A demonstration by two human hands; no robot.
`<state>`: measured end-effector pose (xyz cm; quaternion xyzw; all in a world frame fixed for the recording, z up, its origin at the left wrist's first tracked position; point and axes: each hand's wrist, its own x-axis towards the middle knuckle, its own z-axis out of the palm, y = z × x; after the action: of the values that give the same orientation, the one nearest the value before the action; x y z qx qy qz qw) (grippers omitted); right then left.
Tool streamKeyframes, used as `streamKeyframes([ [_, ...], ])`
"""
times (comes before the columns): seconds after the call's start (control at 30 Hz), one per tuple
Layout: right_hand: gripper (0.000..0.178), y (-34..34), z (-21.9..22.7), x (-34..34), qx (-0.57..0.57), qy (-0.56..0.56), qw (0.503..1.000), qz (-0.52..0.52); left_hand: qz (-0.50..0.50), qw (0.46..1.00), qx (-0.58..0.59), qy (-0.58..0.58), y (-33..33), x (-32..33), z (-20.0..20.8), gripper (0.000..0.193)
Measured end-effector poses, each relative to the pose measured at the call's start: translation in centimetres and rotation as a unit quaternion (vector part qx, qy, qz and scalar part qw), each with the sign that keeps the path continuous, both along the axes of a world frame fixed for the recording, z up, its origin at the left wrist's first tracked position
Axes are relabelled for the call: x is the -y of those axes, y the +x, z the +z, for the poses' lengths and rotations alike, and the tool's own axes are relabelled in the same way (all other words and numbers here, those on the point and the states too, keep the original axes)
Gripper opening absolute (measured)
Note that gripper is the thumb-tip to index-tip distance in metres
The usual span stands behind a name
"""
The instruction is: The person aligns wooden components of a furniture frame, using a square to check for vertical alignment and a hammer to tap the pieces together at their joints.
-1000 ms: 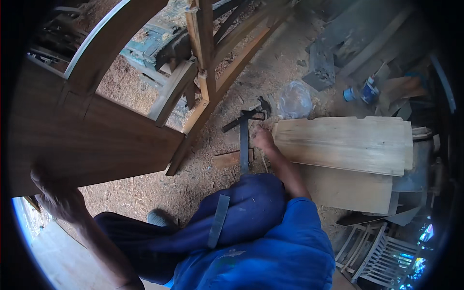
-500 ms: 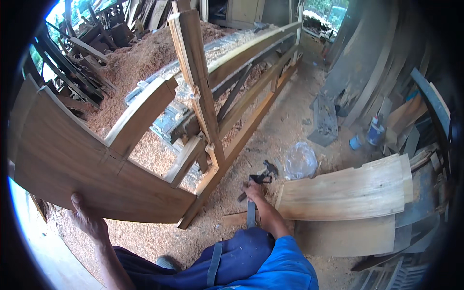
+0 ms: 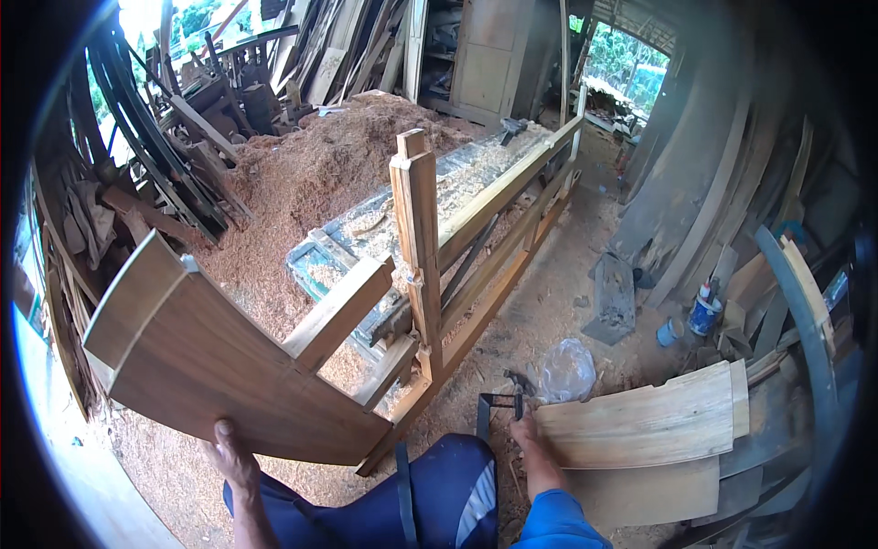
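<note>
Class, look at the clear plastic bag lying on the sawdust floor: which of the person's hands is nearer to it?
The right hand is nearer, just below and left of the plastic bag, beside the pale curved plank. The left hand is far to the left, gripping the dark curved panel's lower edge.

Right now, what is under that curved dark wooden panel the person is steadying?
The left hand grips the curved dark wooden panel's lower edge. Below it lie sawdust floor and blue trousers. What sits behind the panel is hidden.
</note>
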<state>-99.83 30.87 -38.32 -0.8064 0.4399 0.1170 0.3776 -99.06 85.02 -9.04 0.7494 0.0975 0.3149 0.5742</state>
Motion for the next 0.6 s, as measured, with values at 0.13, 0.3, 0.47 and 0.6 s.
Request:
streamKeyframes([
  [0.13,0.041,-3.1,2.6,-0.1,0.182,-0.220,0.955,0.076,0.015,0.995,-0.006,-0.097,1.2,0.9,-0.9,0.066],
  [0.3,0.025,-3.3,11.9,-5.5,0.335,0.218,0.916,0.016,-0.050,0.993,0.081,-0.065,1.7,1.2,0.9,0.064],
  [0.47,0.026,-0.1,24.9,-6.6,0.406,-0.021,0.893,0.193,-0.022,0.950,0.088,0.300,2.5,-4.4,-3.8,0.059],
  [0.6,0.028,1.4,38.3,-6.8,0.494,0.035,0.837,0.233,0.000,0.969,0.089,0.228,2.4,0.9,0.2,0.045],
])
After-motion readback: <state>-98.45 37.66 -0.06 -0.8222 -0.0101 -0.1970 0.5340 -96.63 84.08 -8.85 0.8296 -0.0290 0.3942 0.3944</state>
